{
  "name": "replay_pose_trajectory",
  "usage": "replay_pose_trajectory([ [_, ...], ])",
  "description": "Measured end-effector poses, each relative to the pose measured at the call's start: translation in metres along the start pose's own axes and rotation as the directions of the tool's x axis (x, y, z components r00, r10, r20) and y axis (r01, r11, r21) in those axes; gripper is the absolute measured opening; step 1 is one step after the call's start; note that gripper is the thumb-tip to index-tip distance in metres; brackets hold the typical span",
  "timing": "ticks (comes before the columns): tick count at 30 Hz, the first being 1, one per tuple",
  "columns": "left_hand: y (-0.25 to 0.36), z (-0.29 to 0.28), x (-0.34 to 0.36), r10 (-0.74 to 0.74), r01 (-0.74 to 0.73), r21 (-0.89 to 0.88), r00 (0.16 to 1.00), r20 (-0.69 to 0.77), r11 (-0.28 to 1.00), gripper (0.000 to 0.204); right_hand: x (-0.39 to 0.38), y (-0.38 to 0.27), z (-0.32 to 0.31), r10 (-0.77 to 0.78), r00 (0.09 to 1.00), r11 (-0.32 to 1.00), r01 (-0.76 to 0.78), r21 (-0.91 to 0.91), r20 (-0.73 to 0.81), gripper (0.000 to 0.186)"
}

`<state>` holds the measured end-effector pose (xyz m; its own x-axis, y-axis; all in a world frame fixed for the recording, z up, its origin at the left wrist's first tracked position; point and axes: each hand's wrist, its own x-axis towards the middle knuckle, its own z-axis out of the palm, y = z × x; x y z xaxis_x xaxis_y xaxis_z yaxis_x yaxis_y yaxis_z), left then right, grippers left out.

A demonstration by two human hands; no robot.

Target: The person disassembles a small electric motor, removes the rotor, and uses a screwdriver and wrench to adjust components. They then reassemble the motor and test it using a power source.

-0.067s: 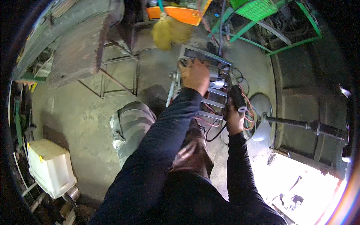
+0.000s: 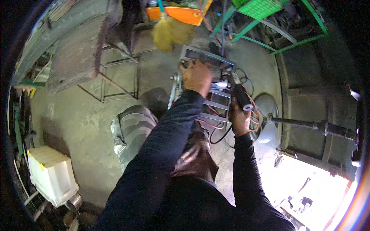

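In front of me on the floor stands a grey metal frame (image 2: pixel 216 104) with crossbars and a silvery cylindrical part (image 2: pixel 220 85). My left hand (image 2: pixel 196 77) reaches over its upper left portion, fingers bent down onto it; the fingertips are partly hidden. At the frame's right side my right hand (image 2: pixel 239 118) is closed around a tool with a thick black tubular handle (image 2: pixel 243 97). Its far end meets the frame's edge. The exact kind of tool cannot be made out. Part of the right hand's fingers is hidden behind the handle.
Red and black cables loop beside a round metal base (image 2: pixel 266 133) with a dark pole (image 2: pixel 296 124). A yellow broom (image 2: pixel 165 34) and an orange box (image 2: pixel 177 14) are ahead. A board-topped stand (image 2: pixel 79 54) is left, a white container (image 2: pixel 53 175) lower left, a green rack (image 2: pixel 258 23) far right.
The whole view has shifted slightly, with things a little farther left in the picture. Both hands keep their places on the frame and the black-handled tool.
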<state>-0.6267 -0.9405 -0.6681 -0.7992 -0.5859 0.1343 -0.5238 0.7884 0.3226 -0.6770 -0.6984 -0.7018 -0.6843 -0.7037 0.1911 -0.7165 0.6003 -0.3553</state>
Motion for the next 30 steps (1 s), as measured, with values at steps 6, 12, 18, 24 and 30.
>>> replay_pose_trajectory([
  [6,-0.003,-0.002,0.005,0.003,-0.003,-0.006,1.0,-0.016,1.0,0.041,0.057,-0.011,-0.036,-0.067,0.997,0.994,0.069,0.079,-0.03,0.032],
  [12,-0.003,-0.002,0.008,-0.022,0.022,-0.001,1.0,-0.014,1.0,0.043,0.084,-0.021,-0.052,-0.091,0.994,0.955,0.072,0.288,0.055,0.036],
  [18,-0.003,-0.003,0.008,-0.021,0.021,0.001,1.0,0.005,1.0,0.039,0.086,-0.023,-0.049,0.161,0.962,0.809,-0.257,0.529,0.221,0.033],
  [24,-0.004,-0.005,0.009,-0.006,0.006,0.016,1.0,-0.001,1.0,0.038,0.089,-0.031,-0.047,0.101,0.971,0.947,-0.16,0.279,0.216,0.031],
  [30,-0.003,-0.003,0.006,-0.028,0.028,-0.029,1.0,0.002,0.999,0.029,0.09,-0.036,-0.049,-0.024,0.987,0.992,0.004,0.13,0.158,0.03],
])
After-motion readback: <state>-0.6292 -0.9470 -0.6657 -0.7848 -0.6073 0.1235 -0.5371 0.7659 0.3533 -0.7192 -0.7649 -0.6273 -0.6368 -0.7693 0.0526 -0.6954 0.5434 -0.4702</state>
